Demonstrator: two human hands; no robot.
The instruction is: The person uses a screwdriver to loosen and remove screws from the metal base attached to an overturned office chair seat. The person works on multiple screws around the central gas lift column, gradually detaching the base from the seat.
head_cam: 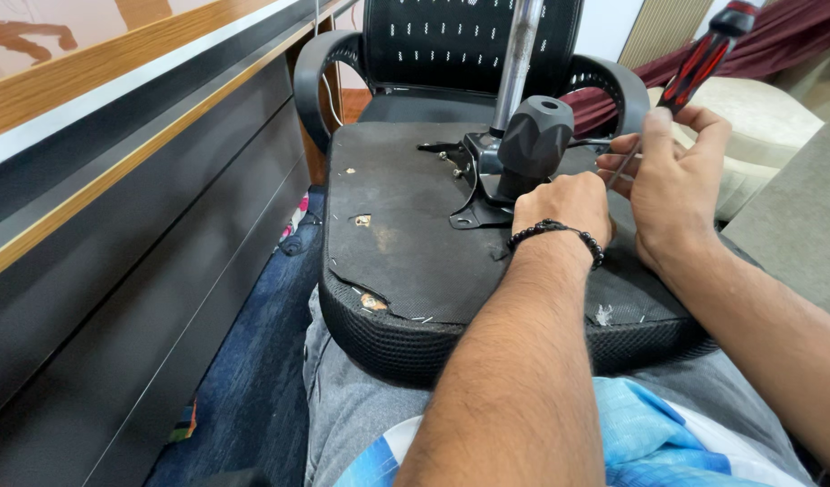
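An upturned black office chair seat [406,252] lies across my lap, underside up. A black metal mounting plate [473,180] with a grey knob [534,133] and a chrome column [516,63] sits on it. My left hand [564,207], with a black bead bracelet on the wrist, rests closed on the plate beside the knob; what it grips is hidden. My right hand [672,176] holds a red-and-black screwdriver [703,59], handle up, its thin shaft angled down toward the plate behind my left hand.
A dark panelled desk front with a wooden top [117,180] runs along the left. Another black mesh chair [469,45] stands behind the seat. A beige cushion [766,117] and maroon cloth lie at the right. Blue carpet shows below left.
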